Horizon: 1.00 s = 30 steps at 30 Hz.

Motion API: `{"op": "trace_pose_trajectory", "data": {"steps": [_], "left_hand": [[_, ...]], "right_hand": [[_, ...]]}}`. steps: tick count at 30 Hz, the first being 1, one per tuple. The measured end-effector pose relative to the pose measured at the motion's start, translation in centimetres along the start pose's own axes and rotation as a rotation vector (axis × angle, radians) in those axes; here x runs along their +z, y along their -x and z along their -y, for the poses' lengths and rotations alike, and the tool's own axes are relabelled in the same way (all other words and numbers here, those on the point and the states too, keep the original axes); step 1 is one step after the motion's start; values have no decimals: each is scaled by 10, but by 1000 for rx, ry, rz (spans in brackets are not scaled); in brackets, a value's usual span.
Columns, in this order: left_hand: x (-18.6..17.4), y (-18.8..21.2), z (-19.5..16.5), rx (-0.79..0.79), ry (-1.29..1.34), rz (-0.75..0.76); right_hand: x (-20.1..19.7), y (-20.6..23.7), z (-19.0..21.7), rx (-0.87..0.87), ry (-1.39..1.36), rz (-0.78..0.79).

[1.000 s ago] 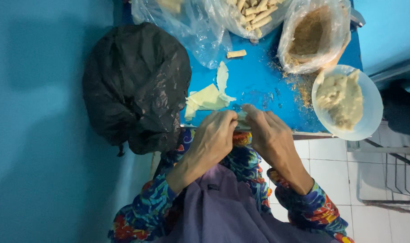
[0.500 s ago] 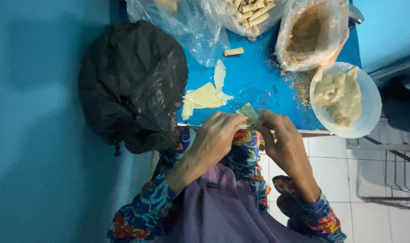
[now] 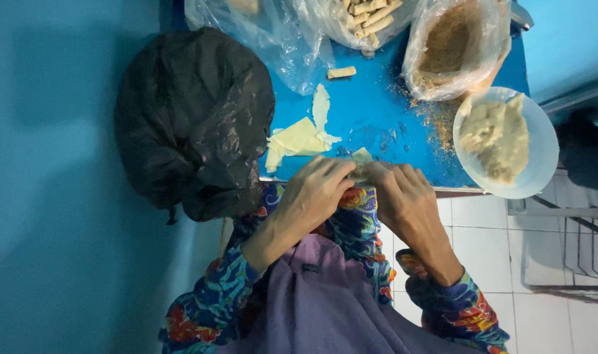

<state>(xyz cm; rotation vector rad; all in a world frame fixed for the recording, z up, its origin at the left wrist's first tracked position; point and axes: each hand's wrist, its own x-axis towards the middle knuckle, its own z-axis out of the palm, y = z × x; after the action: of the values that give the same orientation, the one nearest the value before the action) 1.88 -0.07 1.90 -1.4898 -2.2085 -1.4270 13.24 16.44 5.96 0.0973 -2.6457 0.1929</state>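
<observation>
1. Pale, thin wrapper [image 3: 362, 157] sits pinched between both hands at the near edge of the blue bench [image 3: 371, 118], only a small corner of it showing above the knuckles.
2. Half a second ago the right hand [image 3: 407, 196] was drawn a little back, with the wrapper corner standing free. Now it has closed in against the left hand [image 3: 315, 193], so the piece looks, to my eye, to be in the middle of being folded or rolled.
3. Fingers [image 3: 332, 172] of the left hand are curled nearly shut over the wrapper. Those of the right are bent close around its other end, fingertips meeting the left's. What lies inside the wrapper I cannot tell.
4. Just beyond the hands lie loose wrapper sheets [image 3: 299, 139], flat on the bench.
5. Further right a white bowl [image 3: 541, 170] of pale filling hangs over the bench edge, with a clear bag of brown crumbs [image 3: 453, 46] behind it and crumbs spilled between.
6. At the far edge is a bag of finished rolls [image 3: 368, 16], with one stray roll [image 3: 341, 72] near it. A black plastic bag [image 3: 194, 118] bulks at the left.
</observation>
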Motion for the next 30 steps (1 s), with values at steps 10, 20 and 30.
{"op": "trace_pose_trajectory", "data": {"steps": [10,20,30], "left_hand": [[4,1,4,59,-28,-24],[5,4,9,141,-75,-17],[7,5,13,186,-81,-22]], "right_hand": [[-1,4,-4,-55,92,29],[4,4,-5,-58,-70,-51],[8,2,-9,83,-202,-13]]}}
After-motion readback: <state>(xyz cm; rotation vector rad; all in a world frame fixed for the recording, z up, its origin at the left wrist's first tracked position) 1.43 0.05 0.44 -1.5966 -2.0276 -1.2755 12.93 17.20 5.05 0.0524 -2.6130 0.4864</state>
